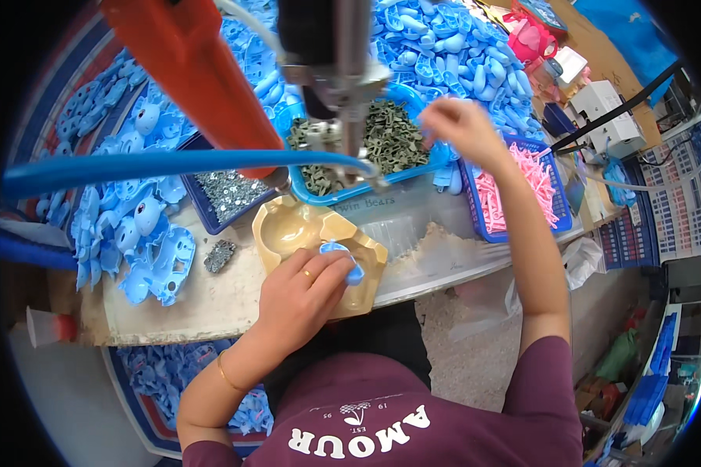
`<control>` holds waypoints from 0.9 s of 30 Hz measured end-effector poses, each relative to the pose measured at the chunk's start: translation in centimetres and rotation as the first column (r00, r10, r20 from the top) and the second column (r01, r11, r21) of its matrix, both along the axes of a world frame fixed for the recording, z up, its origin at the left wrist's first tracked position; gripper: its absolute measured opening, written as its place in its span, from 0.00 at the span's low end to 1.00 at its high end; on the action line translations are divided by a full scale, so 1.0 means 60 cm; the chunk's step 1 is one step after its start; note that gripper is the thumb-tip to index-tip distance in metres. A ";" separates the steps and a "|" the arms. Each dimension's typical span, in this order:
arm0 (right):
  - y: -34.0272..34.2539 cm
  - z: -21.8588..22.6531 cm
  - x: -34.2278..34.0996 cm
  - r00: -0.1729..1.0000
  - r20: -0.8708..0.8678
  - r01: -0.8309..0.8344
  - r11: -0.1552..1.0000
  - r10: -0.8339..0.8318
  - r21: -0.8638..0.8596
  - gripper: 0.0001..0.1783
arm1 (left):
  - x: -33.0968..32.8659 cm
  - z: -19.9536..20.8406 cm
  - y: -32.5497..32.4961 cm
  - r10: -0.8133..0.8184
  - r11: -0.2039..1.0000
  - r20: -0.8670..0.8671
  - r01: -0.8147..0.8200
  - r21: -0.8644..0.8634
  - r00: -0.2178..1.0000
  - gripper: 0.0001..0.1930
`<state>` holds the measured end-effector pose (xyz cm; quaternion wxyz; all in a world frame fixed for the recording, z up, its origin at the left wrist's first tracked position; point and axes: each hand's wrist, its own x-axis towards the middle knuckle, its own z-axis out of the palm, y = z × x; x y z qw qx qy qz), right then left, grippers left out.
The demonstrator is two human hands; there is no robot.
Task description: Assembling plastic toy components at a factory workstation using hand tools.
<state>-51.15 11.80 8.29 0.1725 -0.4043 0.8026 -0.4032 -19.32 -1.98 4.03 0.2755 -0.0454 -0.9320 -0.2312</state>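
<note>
Over a beige moulded fixture (284,222) at the table's front edge, my left hand (304,292) is closed on a small blue plastic part (354,273). A ring and a bracelet show on that hand and wrist. My right hand (461,131) is up at the right rim of a light blue tub (327,194), which holds many small dark green pieces (397,128). Motion smears its fingertips, and I cannot make out whether anything is between them.
An orange power screwdriver (202,78) and a metal spindle (354,86) hang overhead, with a blue hose (187,162) across. Around stand a tray of screws (230,194), a basket of pink pieces (514,187), and heaps of blue shells (148,214) and curved blue parts (444,58).
</note>
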 end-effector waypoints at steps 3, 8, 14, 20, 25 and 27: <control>0.018 -0.057 -0.193 0.543 -0.786 0.365 0.926 -0.297 -0.097 0.18 | 0.013 -0.010 0.009 -0.047 0.999 0.079 0.049 -0.024 0.996 0.18; -0.034 -0.082 -0.241 0.522 -0.848 0.403 0.903 -0.094 0.148 0.23 | 0.029 -0.046 0.030 -0.073 0.994 0.179 0.086 -0.066 0.981 0.19; -0.033 -0.056 -0.223 0.355 -0.902 0.482 0.875 -0.244 -0.047 0.16 | 0.028 -0.056 0.034 -0.108 0.993 0.198 0.117 -0.035 0.974 0.16; -0.032 0.016 -0.108 0.710 -0.643 0.145 0.954 -0.286 -0.263 0.17 | 0.033 -0.050 0.035 -0.105 0.981 0.220 0.137 -0.135 0.970 0.18; -0.063 0.006 0.185 0.924 -0.114 -0.377 0.921 0.366 -0.101 0.13 | 0.062 -0.055 0.045 -0.067 0.982 0.140 0.090 -0.164 0.988 0.21; -0.065 -0.019 0.257 0.900 -0.036 -0.434 0.901 0.433 0.002 0.14 | 0.084 -0.056 0.041 -0.076 0.983 0.102 0.092 -0.161 0.992 0.22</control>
